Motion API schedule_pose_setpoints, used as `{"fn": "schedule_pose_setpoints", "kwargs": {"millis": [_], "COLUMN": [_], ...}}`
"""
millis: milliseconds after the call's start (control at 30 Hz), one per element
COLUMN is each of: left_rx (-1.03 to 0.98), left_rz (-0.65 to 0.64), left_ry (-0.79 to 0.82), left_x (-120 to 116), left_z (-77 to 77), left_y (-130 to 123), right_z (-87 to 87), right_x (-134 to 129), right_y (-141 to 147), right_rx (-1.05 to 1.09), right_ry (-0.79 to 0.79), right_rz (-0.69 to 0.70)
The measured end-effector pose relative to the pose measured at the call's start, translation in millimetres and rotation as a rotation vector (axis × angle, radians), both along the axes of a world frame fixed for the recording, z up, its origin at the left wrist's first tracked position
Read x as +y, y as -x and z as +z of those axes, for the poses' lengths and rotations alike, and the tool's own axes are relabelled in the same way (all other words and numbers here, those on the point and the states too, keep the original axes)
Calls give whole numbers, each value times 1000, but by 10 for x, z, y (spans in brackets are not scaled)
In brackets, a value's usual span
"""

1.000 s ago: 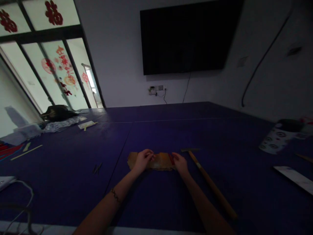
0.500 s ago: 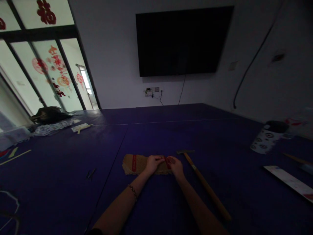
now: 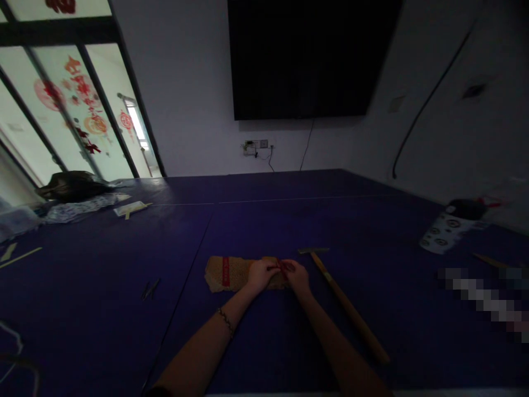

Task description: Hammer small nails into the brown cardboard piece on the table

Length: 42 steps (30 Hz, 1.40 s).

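A torn piece of brown cardboard [image 3: 235, 271] with red tape strips lies flat on the purple table. My left hand [image 3: 261, 275] rests over its middle, fingers closed around a bit of red tape near the cardboard's right part. Close beside it, my right hand [image 3: 296, 275] is at the cardboard's right end, its fingers pinched on the same red tape [image 3: 283, 266]. The fingertips of both hands nearly meet. Just right of my right hand lies a hammer [image 3: 345, 303], its head pointing away and its wooden handle running toward me.
The purple table [image 3: 256, 226] reaches a wall with a television [image 3: 309, 60]. Several thin metal pieces [image 3: 151, 289] lie left. A patterned cup-like container [image 3: 446, 229] stands tilted in view at right. A black bag [image 3: 74, 186] and plastic wrapping [image 3: 80, 208] are far left.
The view has tilted down a little, so the wall and television sit higher. Both hands stay at the cardboard, with the fingers slightly shifted on the red tape.
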State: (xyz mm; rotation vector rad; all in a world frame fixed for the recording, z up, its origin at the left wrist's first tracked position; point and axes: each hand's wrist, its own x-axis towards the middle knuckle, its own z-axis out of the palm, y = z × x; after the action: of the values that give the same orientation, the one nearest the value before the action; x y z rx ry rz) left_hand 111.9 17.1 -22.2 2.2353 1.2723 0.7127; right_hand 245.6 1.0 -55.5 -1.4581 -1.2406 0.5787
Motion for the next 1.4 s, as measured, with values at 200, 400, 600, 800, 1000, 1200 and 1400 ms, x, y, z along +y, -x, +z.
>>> {"fn": "schedule_pose_setpoints", "kwargs": {"millis": [200,400,600,800,1000,1200,1400], "left_rx": [35,37,47,7,6,47,103], "left_rz": [-27,-22,-33,-31,12,-10,49], "left_ry": [-69,-70,-83,-15,43,74,102], "left_x": [23,26,25,36,101,129,82], "left_z": [-37,-27,-23,-5,17,52,140], "left_y": [-18,-26,-35,-24,16,9,-61], "right_z": [28,39,60,106,144,101,39], "right_x": [-10,-14,-23,-22,23,50,54], "right_y": [1,-5,-8,-35,-85,-66,-85], "right_rx": [-21,-32,-33,-10,26,44,3], "right_ry": [18,34,50,72,101,104,115], "right_rz": [-1,4,14,42,117,198,188]}}
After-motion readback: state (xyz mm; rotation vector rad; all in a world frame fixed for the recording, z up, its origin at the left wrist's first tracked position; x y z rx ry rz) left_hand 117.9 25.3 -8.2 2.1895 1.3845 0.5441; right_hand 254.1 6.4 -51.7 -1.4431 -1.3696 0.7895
